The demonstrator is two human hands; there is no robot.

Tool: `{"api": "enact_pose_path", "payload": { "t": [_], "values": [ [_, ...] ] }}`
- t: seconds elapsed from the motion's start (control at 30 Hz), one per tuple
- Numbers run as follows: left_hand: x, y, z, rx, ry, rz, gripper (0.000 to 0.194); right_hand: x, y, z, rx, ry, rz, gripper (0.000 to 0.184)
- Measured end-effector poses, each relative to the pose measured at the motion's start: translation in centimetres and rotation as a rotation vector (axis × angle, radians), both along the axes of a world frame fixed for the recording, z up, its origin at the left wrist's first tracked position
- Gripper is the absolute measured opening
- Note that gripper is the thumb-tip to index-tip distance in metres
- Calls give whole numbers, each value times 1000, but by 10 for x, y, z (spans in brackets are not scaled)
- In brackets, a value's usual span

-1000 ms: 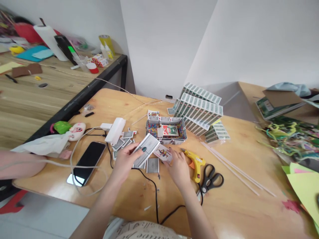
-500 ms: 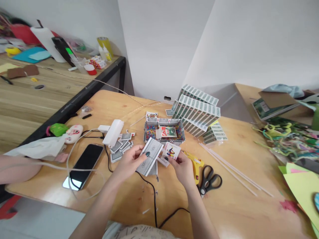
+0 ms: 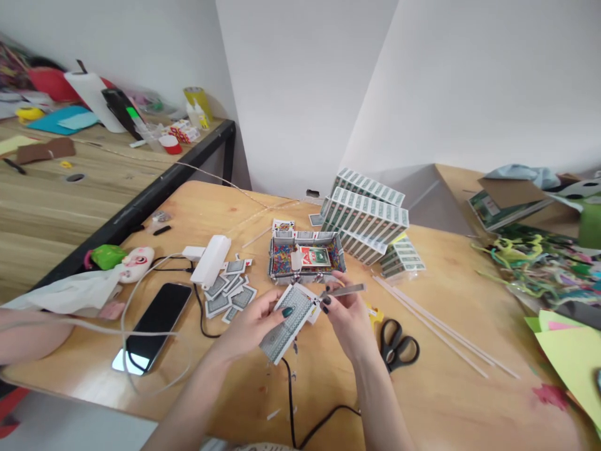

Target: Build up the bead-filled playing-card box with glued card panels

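My left hand (image 3: pixel 253 322) is closed on a panel of joined playing cards (image 3: pixel 287 322), their patterned backs up, held above the wooden table (image 3: pixel 441 382). My right hand (image 3: pixel 345 319) pinches a single playing card (image 3: pixel 345 290), seen nearly edge-on, beside that panel. Just beyond both hands stands a small open box made of cards (image 3: pixel 305 257) with a red card pack inside. A yellow glue gun (image 3: pixel 375 311) lies partly hidden behind my right hand.
Black scissors (image 3: pixel 398 347) and white glue sticks (image 3: pixel 441 335) lie to the right. Stacked card panels (image 3: pixel 366 216) stand behind the box. Loose cards (image 3: pixel 232 291), a white charger (image 3: pixel 210 260), a phone (image 3: pixel 149 326) and black cable (image 3: pixel 291 388) lie left. Another person's arm (image 3: pixel 28 335) rests at the far left.
Both hands lifted toward me off the table. My right hand turned its card from face-up to nearly edge-on, and the left tilted the card panel more steeply.
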State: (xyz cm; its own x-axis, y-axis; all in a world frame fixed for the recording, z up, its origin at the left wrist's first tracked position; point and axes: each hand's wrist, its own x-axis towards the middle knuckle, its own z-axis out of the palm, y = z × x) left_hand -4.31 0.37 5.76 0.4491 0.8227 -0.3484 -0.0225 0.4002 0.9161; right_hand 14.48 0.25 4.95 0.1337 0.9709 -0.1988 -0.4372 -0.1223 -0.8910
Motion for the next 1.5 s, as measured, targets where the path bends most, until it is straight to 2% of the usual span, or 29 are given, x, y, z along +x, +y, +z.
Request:
{"api": "enact_pose_path", "payload": {
  "t": [0.07,0.17,0.3,0.37,0.43,0.5,0.57,0.63,0.7,0.8,0.87,0.93,0.97,1.07,1.13,1.23,1.33,1.5],
  "values": [
    [4,0,-3,108,82,19,34,-4,1,5,-6,43,-7,53],
    [10,-1,-3,181,120,27,36,-9,1,12,-23,111,1,41],
    [17,-5,5,255,155,-25,57,-15,0,18,-21,107,59,35],
    [19,-7,10,286,242,-44,70,-18,0,18,10,92,93,34],
    [21,-7,13,337,344,-47,74,-20,0,16,42,94,115,32],
    [21,-5,13,402,440,-8,58,-21,1,14,57,92,66,32],
    [20,-1,11,462,503,75,34,-20,3,11,54,38,-57,33],
    [18,3,6,524,533,176,19,-17,4,8,18,-55,-137,31],
    [17,8,1,596,547,264,14,-14,4,5,-46,-133,-64,27],
    [16,14,-2,706,595,333,13,-14,1,4,-128,-154,198,26],
    [17,15,-2,761,609,297,18,-17,-1,5,-129,-128,279,26],
    [18,13,-1,784,592,195,23,-20,-3,7,-90,-110,245,25],
    [18,12,-1,779,586,138,32,-21,-3,8,-59,-118,213,25],
    [19,7,-1,708,588,9,79,-19,-3,10,54,-203,163,23],
    [18,5,-2,656,578,-53,91,-14,-2,11,101,-235,167,22],
    [16,4,-5,649,550,-115,80,-5,3,15,77,-118,143,22],
    [16,4,-6,688,527,-113,67,-3,8,22,26,37,133,20],
    [21,5,-5,711,497,-114,65,-14,10,32,-8,15,147,26]
  ]
}}
